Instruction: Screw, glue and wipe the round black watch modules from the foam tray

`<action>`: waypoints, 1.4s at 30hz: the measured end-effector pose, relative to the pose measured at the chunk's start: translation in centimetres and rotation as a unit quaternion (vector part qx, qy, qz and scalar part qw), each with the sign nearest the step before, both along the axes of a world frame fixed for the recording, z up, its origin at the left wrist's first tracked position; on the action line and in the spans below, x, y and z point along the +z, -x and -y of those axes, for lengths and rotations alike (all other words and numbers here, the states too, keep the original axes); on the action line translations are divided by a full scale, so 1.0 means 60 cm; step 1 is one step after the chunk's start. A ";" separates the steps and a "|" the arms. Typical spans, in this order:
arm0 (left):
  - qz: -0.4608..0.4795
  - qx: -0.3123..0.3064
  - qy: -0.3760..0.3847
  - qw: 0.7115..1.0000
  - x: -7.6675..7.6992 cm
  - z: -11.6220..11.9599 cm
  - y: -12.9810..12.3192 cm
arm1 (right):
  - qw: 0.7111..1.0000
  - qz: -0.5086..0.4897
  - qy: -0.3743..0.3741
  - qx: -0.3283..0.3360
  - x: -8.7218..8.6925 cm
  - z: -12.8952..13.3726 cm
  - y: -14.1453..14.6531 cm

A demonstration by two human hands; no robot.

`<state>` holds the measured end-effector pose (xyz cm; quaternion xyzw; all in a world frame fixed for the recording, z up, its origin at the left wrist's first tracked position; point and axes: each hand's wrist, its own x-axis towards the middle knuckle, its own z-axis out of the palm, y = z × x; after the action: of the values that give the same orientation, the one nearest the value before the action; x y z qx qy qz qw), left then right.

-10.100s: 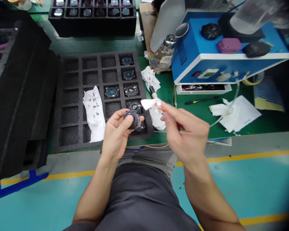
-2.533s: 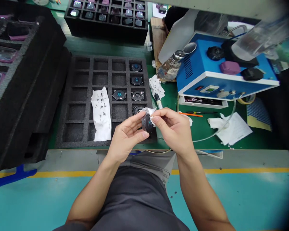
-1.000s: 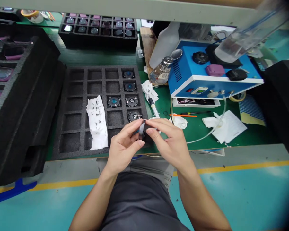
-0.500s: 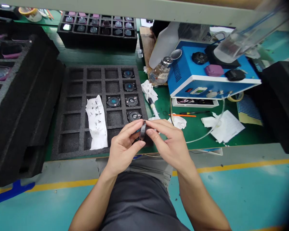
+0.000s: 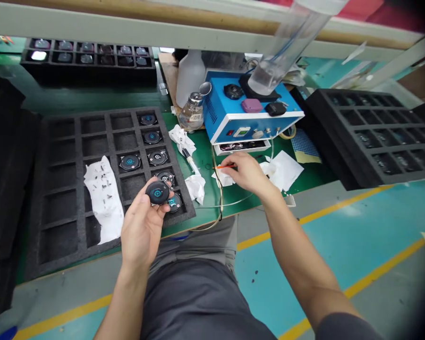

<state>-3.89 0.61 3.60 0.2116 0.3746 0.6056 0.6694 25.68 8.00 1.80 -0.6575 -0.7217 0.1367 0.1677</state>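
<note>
My left hand [image 5: 141, 222] holds a round black smartwatch body [image 5: 157, 192], its back with a blue ring facing up, over the right side of a black foam tray [image 5: 63, 203]. Several similar watch bodies sit in the tray's right-hand pockets, among them one with a blue ring [image 5: 130, 162]. A white paper strip [image 5: 104, 198] with small dark bits on it lies across the tray. Over the bench, my right hand [image 5: 246, 172] has its fingers closed on a thin orange stick [image 5: 219, 166], whose tip points left above crumpled white tissue [image 5: 225, 178].
Behind my right hand stands a blue machine [image 5: 248, 123] with a clear tube on top. A syringe [image 5: 190, 161], a glass bottle [image 5: 191, 113] and a cable [image 5: 220, 198] are left of it. Foam trays [image 5: 375, 137] stand at right, another [image 5: 88, 71] at the back.
My right hand has left the watch body and moved right to the orange stick, closing on it. My left hand now holds the watch body alone, turned back-up. The view has swung right.
</note>
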 end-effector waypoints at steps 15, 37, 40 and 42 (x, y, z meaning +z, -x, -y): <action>-0.060 -0.007 -0.002 0.998 0.012 -0.002 -0.006 | 0.999 0.038 0.014 0.001 0.012 -0.013 0.000; -0.081 -0.003 -0.011 0.997 0.015 0.002 -0.010 | 0.974 -0.169 -0.138 -0.064 0.031 0.015 0.010; -0.096 -0.011 -0.015 0.995 0.019 0.000 -0.016 | 0.991 -0.080 -0.106 0.022 0.051 0.042 0.031; -0.112 -0.023 -0.021 0.993 0.020 -0.002 -0.022 | 0.992 0.054 -0.050 0.106 0.063 0.057 0.048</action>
<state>-2.60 0.72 4.79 0.3006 0.4291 0.5704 0.6326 22.79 4.59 5.56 -0.5744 -0.8013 0.0818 0.1460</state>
